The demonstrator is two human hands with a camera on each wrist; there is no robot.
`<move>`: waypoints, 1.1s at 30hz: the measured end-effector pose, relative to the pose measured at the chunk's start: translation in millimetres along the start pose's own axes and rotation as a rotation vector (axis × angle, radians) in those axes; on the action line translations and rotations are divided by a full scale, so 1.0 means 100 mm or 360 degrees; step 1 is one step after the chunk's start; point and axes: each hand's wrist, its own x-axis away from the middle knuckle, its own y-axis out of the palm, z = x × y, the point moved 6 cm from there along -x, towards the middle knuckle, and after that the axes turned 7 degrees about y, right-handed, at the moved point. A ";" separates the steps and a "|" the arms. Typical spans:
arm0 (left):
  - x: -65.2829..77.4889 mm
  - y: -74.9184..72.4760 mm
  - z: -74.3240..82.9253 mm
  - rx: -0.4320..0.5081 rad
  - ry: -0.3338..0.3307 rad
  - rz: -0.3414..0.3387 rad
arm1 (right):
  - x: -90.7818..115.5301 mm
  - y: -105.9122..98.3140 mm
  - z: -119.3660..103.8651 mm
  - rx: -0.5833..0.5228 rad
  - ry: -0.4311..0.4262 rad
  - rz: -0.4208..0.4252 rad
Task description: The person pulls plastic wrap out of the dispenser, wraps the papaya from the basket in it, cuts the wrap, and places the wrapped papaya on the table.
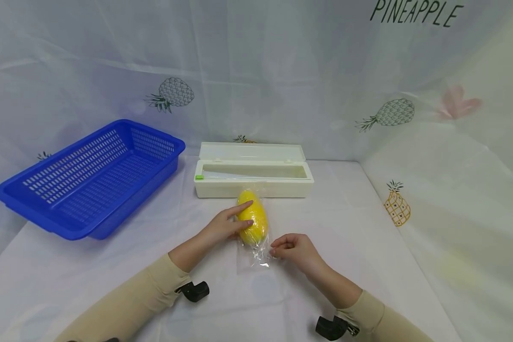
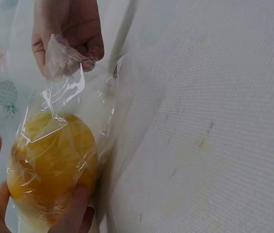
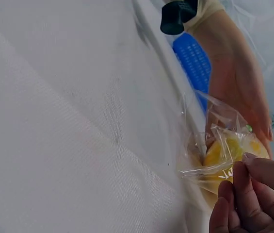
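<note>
A yellow oval fruit (image 1: 258, 223), shaped like a mango, sits inside a clear plastic bag (image 1: 260, 256). My left hand (image 1: 222, 225) grips the bagged fruit from its left side, thumb and fingers spread around it. The fruit (image 2: 54, 165) shows deeper yellow through the wrinkled film in the left wrist view. At the bag's loose near end, my right hand (image 1: 297, 251) pinches the film between thumb and forefinger. The right wrist view shows this pinch, with the bag (image 3: 219, 121) spread in front of the right hand (image 3: 258, 194).
Just behind the fruit stands a long cream box (image 1: 256, 190), its lid (image 1: 252, 152) raised; a white strip with a green end lies inside. A blue slotted basket (image 1: 107, 180) stands at the left. White cloth with pineapple prints covers the table and hangs behind.
</note>
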 end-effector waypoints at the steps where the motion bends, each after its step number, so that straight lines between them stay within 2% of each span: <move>1: 0.00 0.00 0.00 -0.0032 0.0001 0.0010 | 0.00 0.00 0.00 0.0007 -0.0007 -0.0017; 4: -0.01 -0.02 -0.01 -0.0127 0.0001 0.0042 | -0.01 0.03 0.01 0.0059 -0.0019 -0.0065; 9: -0.03 -0.04 -0.05 -0.0146 -0.0024 0.0054 | -0.02 0.07 0.04 0.0107 0.0009 -0.0119; 12: -0.03 -0.05 -0.05 -0.0139 -0.0011 0.0048 | -0.01 0.09 0.01 0.0034 0.0032 -0.0125; 18: -0.03 -0.05 -0.06 -0.0070 -0.0025 0.0024 | -0.01 0.11 -0.05 -0.0217 0.0077 -0.0165; 22: -0.05 -0.06 -0.08 -0.0035 -0.0035 0.0005 | -0.03 0.13 -0.03 -0.0176 0.0083 -0.0159; 28: -0.04 -0.06 -0.07 -0.0015 -0.0019 -0.0022 | -0.07 0.14 0.00 -0.0131 0.0018 -0.0114; 33: -0.05 -0.07 -0.08 -0.0059 0.0007 -0.0035 | -0.06 0.13 -0.03 -0.0144 -0.0085 -0.0188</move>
